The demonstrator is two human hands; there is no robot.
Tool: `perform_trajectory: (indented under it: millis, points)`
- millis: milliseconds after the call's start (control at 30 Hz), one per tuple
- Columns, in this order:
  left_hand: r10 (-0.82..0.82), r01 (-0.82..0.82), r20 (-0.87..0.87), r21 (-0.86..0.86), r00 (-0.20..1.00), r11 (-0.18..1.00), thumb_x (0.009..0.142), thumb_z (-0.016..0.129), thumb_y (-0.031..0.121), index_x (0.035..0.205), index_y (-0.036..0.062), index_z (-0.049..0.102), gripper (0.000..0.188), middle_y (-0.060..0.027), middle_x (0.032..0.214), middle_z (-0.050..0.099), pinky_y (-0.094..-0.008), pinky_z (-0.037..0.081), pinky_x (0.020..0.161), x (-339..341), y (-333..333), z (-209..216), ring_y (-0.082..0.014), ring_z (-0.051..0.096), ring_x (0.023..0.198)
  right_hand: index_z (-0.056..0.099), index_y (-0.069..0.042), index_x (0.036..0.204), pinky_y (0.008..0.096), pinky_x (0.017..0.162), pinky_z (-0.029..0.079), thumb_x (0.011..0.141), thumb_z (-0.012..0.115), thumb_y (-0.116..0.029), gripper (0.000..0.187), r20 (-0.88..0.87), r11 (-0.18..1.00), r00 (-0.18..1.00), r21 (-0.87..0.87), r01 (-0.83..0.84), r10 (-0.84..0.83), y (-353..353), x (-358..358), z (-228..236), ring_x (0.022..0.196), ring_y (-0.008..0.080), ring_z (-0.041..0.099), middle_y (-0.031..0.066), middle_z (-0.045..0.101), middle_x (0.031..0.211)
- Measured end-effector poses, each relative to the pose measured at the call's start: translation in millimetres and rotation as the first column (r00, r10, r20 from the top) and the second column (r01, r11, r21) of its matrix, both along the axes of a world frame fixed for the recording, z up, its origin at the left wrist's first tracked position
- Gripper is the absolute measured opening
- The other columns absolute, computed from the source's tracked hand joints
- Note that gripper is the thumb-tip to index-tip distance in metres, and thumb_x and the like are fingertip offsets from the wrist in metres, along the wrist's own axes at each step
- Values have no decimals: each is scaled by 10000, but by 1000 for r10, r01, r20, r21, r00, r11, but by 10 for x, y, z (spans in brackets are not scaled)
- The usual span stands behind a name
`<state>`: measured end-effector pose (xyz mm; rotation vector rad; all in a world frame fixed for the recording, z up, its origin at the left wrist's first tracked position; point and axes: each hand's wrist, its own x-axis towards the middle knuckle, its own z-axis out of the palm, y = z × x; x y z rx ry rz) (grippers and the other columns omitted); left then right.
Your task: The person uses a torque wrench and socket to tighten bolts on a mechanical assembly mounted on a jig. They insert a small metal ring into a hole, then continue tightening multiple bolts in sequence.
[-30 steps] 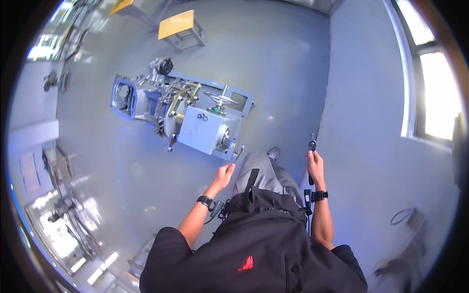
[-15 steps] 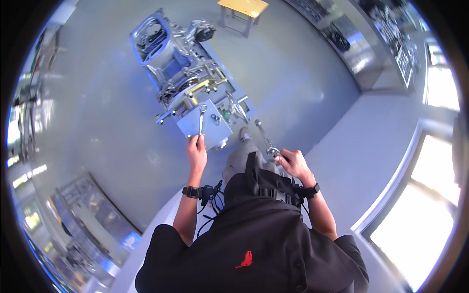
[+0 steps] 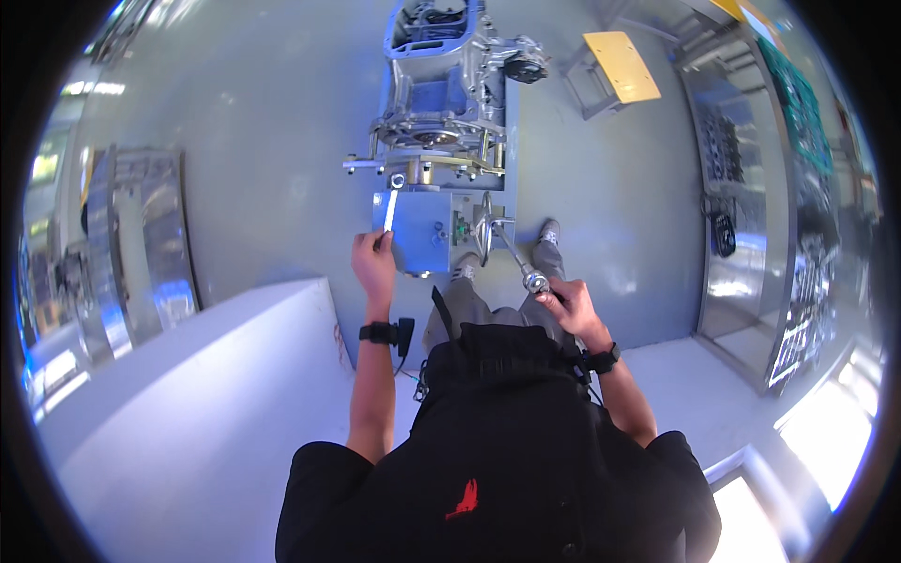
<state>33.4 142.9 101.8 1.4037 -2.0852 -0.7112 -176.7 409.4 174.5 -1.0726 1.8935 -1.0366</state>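
Observation:
My left hand [image 3: 374, 266] is closed around the lower end of a silver wrench [image 3: 391, 208]. The wrench points away from me, its ring end uppermost, over the blue-grey box [image 3: 424, 246] at the near end of the engine stand. My right hand [image 3: 572, 306] grips a ratchet wrench [image 3: 534, 281] by its round head; a long shiny shaft runs from it toward the stand's handwheel [image 3: 484, 228]. Whether the shaft touches the wheel I cannot tell. Beyond the box, a silver engine or gearbox casing [image 3: 434, 89] is mounted on the stand.
A yellow-topped stool [image 3: 622, 68] stands on the grey floor, far right. Along the right side runs a metal cabinet [image 3: 741, 216] carrying parts and tools. Metal shelving [image 3: 150, 225] lines the left. A low white wall [image 3: 216, 366] is at my near left.
My view has turned, so the engine stand now sits straight ahead, and the stool has shifted right in the picture. Both hands still hold the same tools.

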Motion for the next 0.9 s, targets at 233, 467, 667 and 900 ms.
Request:
perform_trajectory:
  millis: [233,467,667,900]
  points:
    - [140,-128,85,-128,986,983,745,664,147,837,44,634,142,-86,779,565,-343,450,609,-171,140,60,-246,547,680,521,9,707,306,445,324,835,589,-293,335,170,995,981,-47,-86,93,105,-986,0,459,158,320,80,350,487]
    - [0,-17,139,119,990,993,757,653,243,1011,90,598,302,-101,903,560,-357,466,685,-576,675,313,-271,553,840,499,15,706,291,430,271,844,572,-253,310,110,987,982,27,-158,154,266,-1644,17,480,100,286,55,335,489]
    - [54,-63,235,30,970,998,746,657,247,1170,137,513,461,-97,1023,520,-371,467,715,-788,834,230,-287,534,899,509,11,718,262,439,273,875,526,-318,366,229,984,968,117,-132,102,256,-1755,-59,489,64,328,-21,385,502]
    - [98,-76,218,-107,971,991,776,610,130,1027,104,612,253,-94,1013,540,-373,457,738,-782,868,6,-282,515,922,477,-32,683,228,417,321,874,475,-457,466,109,982,989,150,-118,102,77,-1736,65,445,56,393,-29,406,501]
